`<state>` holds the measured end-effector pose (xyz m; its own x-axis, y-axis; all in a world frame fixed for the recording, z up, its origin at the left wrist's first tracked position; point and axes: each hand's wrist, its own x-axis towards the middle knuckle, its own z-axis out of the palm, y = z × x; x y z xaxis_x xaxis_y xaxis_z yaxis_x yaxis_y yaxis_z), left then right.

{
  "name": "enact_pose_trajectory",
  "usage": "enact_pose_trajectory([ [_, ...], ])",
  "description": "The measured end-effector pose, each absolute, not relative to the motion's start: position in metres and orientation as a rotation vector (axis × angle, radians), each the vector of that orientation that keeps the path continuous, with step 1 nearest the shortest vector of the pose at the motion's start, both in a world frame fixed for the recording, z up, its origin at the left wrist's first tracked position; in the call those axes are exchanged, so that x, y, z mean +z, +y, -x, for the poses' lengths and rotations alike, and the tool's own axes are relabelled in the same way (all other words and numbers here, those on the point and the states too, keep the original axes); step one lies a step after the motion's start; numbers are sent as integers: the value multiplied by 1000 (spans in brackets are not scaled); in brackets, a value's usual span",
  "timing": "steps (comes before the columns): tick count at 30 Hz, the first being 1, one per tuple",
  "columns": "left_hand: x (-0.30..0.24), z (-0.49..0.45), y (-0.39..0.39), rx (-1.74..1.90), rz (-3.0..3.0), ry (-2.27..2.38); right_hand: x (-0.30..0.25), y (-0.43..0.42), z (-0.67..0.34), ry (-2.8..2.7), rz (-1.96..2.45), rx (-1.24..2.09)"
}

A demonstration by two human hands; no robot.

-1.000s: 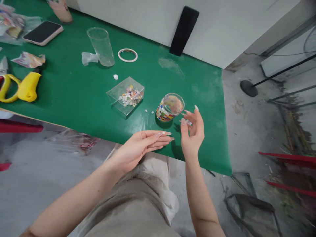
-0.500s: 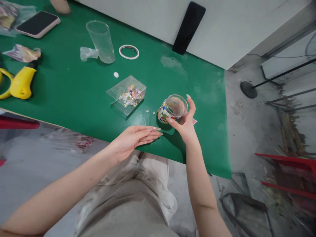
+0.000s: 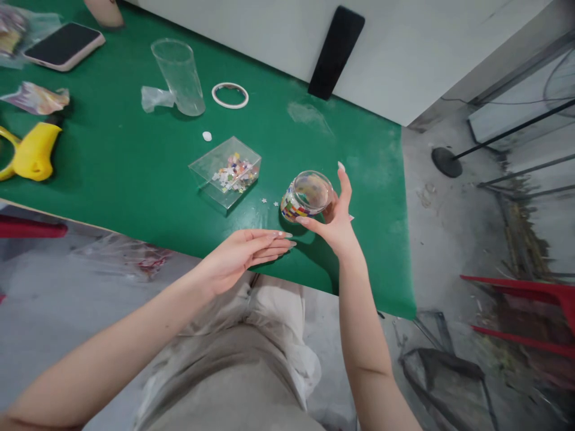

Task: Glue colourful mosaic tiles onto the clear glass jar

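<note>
Head view, the only one. Main change over the last second: the right hand (image 3: 338, 233), which was loose beside the jar (image 3: 305, 194), is now on it. Thumb at the near side, other fingers round the right side, index finger sticking up clear of the rim; grip part-closed, jar's width, jar held. That puts the jar under control on its mosaic side, I'd judge. Whether its base is on the table (image 3: 372, 161) I can't tell.

Left hand (image 3: 236, 257) has edged slightly left; it's near the jar, on the person's side, not touching. Fingers straight and together, thumb laid along them. A whitish speck shows at the tips; can't tell if it's a held piece or a nail.

Left of the jar: two stars (image 3: 264, 200) loose, then the box (image 3: 209, 164) with mixed pieces (image 3: 236, 173). Those stars sit near enough to get knocked, probably. Beyond the box: chip (image 3: 207, 136), ring (image 3: 230, 106), clear cup (image 3: 184, 81). Well left of the jar: yellow tool (image 3: 36, 152), phone (image 3: 65, 45). Nothing visible blocks the stretch between jar and left hand.
</note>
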<state>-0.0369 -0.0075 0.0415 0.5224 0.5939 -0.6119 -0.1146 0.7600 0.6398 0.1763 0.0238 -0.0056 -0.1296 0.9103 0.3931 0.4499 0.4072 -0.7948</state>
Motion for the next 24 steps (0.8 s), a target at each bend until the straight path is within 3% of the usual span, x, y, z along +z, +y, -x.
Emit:
enact_pose_trajectory([
  [5, 42, 37, -9, 461, -592, 931, 8, 33, -187, -1793, 1110, 865],
  [17, 45, 40, -9, 478, -569, 960, -18, 23, -154, -1528, 1231, 633],
  [24, 45, 40, -6, 512, -576, 973, -10, 30, -195, -1641, 1120, 954],
])
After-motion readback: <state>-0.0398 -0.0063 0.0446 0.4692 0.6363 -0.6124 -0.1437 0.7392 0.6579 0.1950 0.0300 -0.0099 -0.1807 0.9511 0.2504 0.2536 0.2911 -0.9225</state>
